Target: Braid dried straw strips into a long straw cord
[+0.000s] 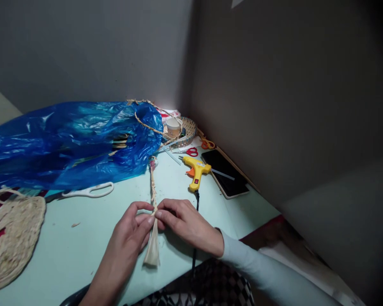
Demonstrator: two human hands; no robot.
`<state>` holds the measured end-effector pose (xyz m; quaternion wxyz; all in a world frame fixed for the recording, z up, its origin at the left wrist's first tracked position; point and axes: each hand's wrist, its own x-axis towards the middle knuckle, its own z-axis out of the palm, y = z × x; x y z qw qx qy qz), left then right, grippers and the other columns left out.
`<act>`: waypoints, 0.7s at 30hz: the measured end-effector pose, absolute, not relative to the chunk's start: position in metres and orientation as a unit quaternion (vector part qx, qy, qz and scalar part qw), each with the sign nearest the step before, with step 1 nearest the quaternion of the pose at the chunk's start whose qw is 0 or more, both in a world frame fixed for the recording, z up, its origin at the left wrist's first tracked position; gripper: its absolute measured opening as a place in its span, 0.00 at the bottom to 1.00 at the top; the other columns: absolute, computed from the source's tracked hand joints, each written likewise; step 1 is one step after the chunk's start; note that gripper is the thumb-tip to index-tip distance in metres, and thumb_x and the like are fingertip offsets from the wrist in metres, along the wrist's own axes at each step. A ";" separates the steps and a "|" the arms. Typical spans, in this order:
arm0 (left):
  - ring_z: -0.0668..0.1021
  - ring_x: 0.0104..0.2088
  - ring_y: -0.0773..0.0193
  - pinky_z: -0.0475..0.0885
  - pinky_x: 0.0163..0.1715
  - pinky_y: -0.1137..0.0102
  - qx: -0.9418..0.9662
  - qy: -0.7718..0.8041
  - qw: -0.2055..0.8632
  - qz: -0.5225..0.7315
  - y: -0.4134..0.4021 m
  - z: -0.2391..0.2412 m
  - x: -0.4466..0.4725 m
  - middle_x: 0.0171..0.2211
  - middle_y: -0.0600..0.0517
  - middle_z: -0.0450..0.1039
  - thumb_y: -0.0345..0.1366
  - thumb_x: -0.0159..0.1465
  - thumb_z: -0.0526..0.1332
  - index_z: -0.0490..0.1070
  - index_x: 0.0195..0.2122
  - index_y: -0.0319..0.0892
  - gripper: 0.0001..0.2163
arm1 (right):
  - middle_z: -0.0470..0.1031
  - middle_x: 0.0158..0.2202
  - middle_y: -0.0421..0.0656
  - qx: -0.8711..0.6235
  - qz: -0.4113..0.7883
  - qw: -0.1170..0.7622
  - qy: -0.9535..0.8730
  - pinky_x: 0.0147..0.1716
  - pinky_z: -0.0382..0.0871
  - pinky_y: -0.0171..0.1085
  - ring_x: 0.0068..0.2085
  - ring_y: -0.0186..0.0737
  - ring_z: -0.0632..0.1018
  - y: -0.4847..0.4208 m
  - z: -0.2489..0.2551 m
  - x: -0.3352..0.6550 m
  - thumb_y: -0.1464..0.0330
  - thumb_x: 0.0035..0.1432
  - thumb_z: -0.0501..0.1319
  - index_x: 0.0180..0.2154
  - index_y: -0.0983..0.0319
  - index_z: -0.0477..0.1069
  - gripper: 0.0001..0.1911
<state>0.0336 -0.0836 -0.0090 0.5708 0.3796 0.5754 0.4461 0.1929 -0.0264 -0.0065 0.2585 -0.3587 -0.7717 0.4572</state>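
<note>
Lower centre of frame: I see the left hand and right hand, fingers pinching a fibre braid; glue gun lies mid-frame.

Your left hand and right hand hide a short stretch of the braid; the left edge of your view cuts off the blue bag and woven piece; the glue gun label is unreadably small.
</note>
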 end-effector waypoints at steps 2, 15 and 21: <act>0.76 0.27 0.63 0.66 0.27 0.73 0.435 0.630 0.493 0.413 -0.087 -0.005 0.033 0.29 0.54 0.79 0.48 0.60 0.63 0.69 0.39 0.47 0.12 | 0.73 0.27 0.38 -0.368 0.434 0.275 -0.775 0.33 0.59 0.31 0.29 0.31 0.70 -0.027 -0.008 0.194 0.68 0.66 0.56 0.30 0.64 0.73 0.13; 0.80 0.35 0.51 0.66 0.40 0.64 0.613 0.662 0.120 0.413 -0.133 -0.021 0.068 0.35 0.46 0.83 0.32 0.61 0.62 0.82 0.45 0.49 0.13 | 0.79 0.30 0.43 -0.327 0.599 0.313 -0.661 0.40 0.68 0.35 0.32 0.37 0.75 -0.024 -0.014 0.197 0.62 0.63 0.58 0.31 0.67 0.79 0.17; 0.80 0.39 0.48 0.68 0.41 0.62 0.664 0.622 0.173 0.377 -0.128 -0.020 0.068 0.42 0.44 0.82 0.32 0.59 0.64 0.82 0.39 0.49 0.10 | 0.78 0.28 0.45 -0.283 0.675 0.310 -0.607 0.48 0.68 0.39 0.46 0.45 0.77 -0.024 -0.012 0.199 0.61 0.60 0.61 0.28 0.66 0.78 0.16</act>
